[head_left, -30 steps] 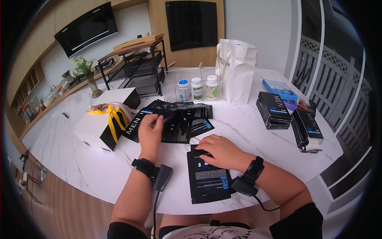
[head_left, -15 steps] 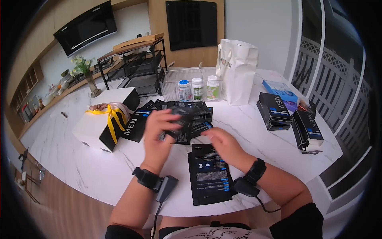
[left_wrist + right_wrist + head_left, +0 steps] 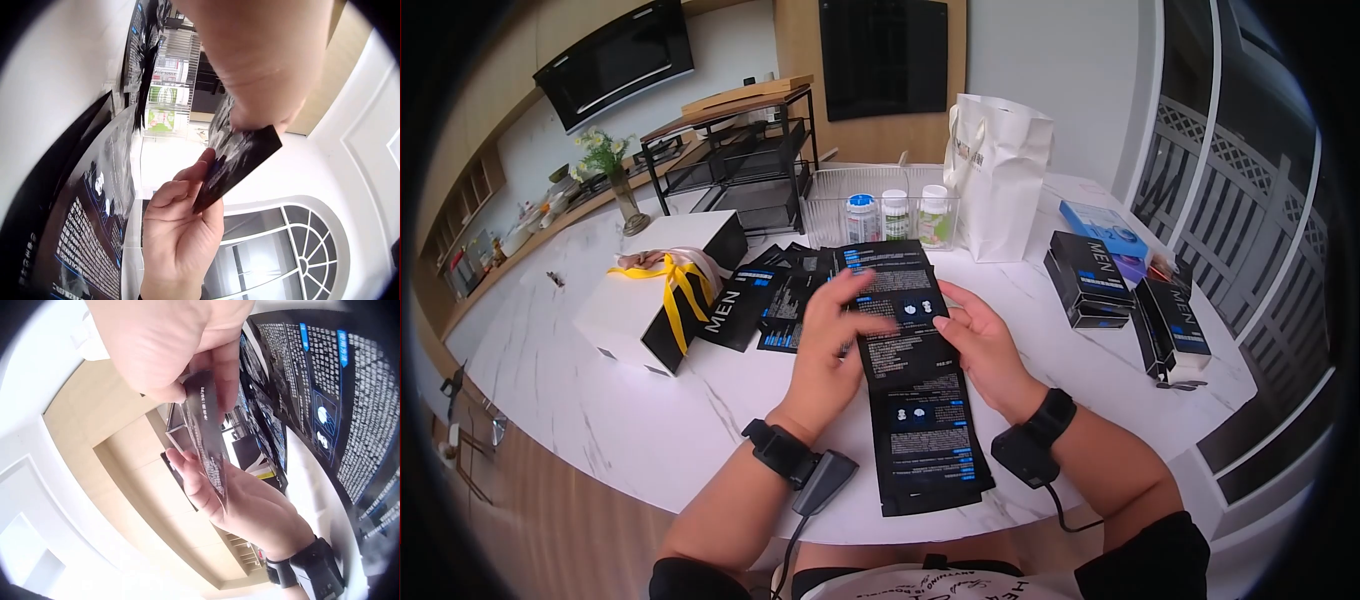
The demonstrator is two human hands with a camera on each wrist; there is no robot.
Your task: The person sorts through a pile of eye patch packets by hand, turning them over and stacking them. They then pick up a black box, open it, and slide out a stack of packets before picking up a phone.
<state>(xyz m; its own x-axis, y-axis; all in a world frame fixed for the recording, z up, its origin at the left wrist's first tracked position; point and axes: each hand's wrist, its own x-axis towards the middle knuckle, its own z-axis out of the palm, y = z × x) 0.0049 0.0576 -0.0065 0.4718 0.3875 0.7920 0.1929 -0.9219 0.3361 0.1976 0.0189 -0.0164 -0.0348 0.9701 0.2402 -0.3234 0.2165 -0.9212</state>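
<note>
My right hand (image 3: 990, 360) pinches the right edge of a raised black printed packet (image 3: 900, 345), thumb in front. My left hand (image 3: 825, 355) is at the packet's left side, its fingers blurred and spread across the front. In the right wrist view, the left hand (image 3: 256, 509) has extended fingers beside the packet (image 3: 203, 419), while the right hand (image 3: 169, 350) grips the other end. Black packets (image 3: 930, 455) lie stacked near the table's front edge, below the raised one. More packets (image 3: 785, 300) lie in a loose pile behind the left hand.
A white box (image 3: 625, 320) with yellow ribbon stands left. At the back are a clear bin (image 3: 825, 215) with several bottles and a white paper bag (image 3: 1000, 185). Black boxes (image 3: 1085, 285) and a blue box (image 3: 1100, 228) sit right, on the marble table (image 3: 1080, 440).
The right hand has left the front stack and now pinches a packet. The left hand has moved right from the pile, and that packet is now upright between the hands.
</note>
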